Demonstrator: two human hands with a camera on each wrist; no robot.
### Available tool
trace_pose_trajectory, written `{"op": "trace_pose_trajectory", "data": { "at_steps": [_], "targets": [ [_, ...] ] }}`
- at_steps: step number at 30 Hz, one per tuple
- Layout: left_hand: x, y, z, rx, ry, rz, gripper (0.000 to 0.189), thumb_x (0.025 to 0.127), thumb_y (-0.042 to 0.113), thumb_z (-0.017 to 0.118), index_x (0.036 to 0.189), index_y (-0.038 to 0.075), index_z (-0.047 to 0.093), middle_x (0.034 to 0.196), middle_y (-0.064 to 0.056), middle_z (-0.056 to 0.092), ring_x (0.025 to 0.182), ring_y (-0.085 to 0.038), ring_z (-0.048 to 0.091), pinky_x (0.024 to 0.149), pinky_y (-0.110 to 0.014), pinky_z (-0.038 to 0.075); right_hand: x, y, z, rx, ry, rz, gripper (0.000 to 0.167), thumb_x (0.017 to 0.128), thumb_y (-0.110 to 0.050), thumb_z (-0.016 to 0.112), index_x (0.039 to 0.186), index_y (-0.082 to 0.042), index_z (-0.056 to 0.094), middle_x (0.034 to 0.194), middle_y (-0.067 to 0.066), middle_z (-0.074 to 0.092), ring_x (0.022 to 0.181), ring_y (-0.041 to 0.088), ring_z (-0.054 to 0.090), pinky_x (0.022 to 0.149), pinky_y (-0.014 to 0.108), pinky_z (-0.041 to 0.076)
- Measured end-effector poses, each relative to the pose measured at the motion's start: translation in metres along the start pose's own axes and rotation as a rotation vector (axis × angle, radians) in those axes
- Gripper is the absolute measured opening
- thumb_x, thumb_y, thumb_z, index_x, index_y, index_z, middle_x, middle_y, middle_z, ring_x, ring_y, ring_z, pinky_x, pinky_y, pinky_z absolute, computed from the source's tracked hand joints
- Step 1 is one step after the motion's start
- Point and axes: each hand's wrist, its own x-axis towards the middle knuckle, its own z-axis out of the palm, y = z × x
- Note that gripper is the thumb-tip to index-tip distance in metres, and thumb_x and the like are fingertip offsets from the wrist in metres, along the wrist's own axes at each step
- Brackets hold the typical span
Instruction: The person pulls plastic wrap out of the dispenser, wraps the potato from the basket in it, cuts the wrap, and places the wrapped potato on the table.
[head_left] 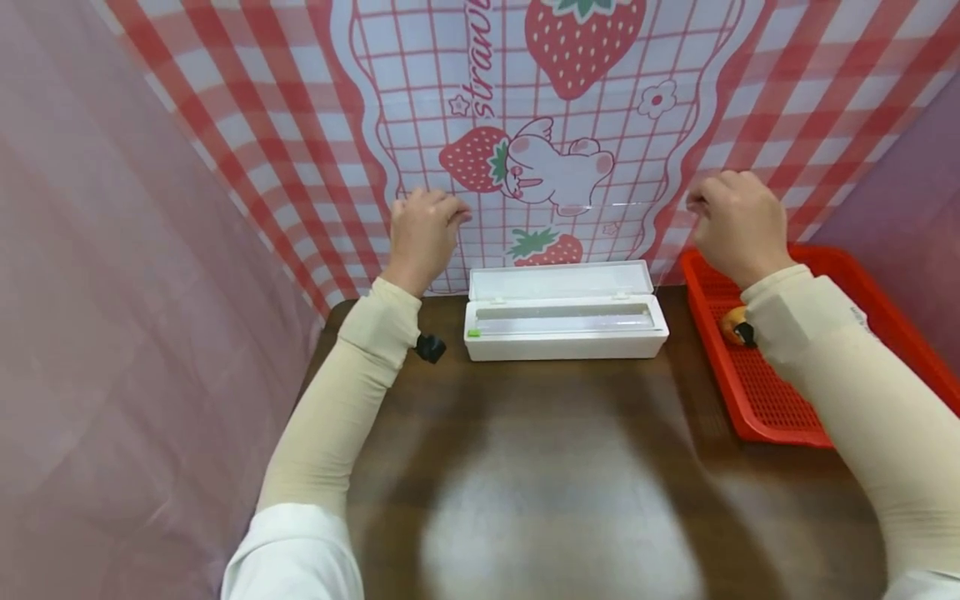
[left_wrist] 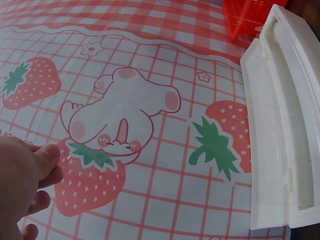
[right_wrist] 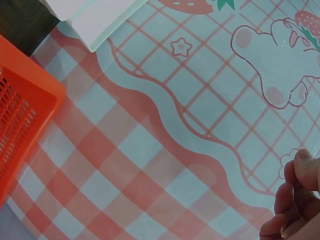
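A white cling film dispenser (head_left: 566, 346) stands on the table against the wall with its lid (head_left: 562, 281) raised and a roll of film inside. Clear cling film (head_left: 630, 204), visible mostly as faint glints, spans the space above the box between both hands. The left hand (head_left: 426, 233) pinches it between thumb and fingers at the upper left of the box. On the other side the right hand (head_left: 738, 223) pinches the film with curled fingers, raised at about the same height. The film's exact edges are too transparent to make out.
At the right, a red plastic basket (head_left: 780, 429) holds a round orange-yellow thing (head_left: 731, 323), partly hidden by the right wrist. A strawberry-print cloth (head_left: 420, 100) covers the wall behind. Pink curtain (head_left: 135, 333) hangs on the left. The brown table (head_left: 562, 467) extends in front.
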Motion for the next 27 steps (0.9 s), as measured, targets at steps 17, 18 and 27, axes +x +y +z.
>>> {"op": "trace_pose_trajectory", "data": {
  "at_steps": [17, 18, 27],
  "targets": [
    [-0.0014, 0.0014, 0.0011, 0.0, -0.001, -0.017, 0.022, 0.098, 0.029, 0.067, 0.103, 0.011, 0.079, 0.101, -0.005, 0.075, 0.094, -0.025, 0.063, 0.081, -0.043, 0.042, -0.0016, 0.0008, 0.0006, -0.006, 0.023, -0.022, 0.014, 0.094, -0.001, 0.059, 0.102, 0.006, 0.068, 0.099, 0.026, 0.067, 0.09, 0.041, 0.055, 0.082, 0.055, 0.049],
    [-0.0014, 0.001, 0.0008, 0.0, -0.002, -0.018, 0.022, 0.098, 0.029, 0.067, 0.103, 0.011, 0.079, 0.101, -0.005, 0.075, 0.094, -0.025, 0.063, 0.081, -0.043, 0.043, -0.0012, 0.0005, 0.0004, -0.005, 0.024, -0.025, 0.014, 0.094, -0.002, 0.059, 0.102, 0.006, 0.068, 0.099, 0.026, 0.067, 0.09, 0.041, 0.055, 0.082, 0.055, 0.049],
    [0.0027, 0.0009, -0.0018, -0.015, 0.005, -0.013, 0.024, 0.098, 0.03, 0.066, 0.102, 0.011, 0.079, 0.1, -0.006, 0.075, 0.093, -0.026, 0.063, 0.083, -0.044, 0.042, -0.0002, -0.0003, -0.0035, -0.021, -0.007, -0.017, 0.017, 0.096, -0.003, 0.059, 0.106, 0.007, 0.068, 0.102, 0.026, 0.066, 0.09, 0.042, 0.054, 0.083, 0.054, 0.049]
  ]
}}
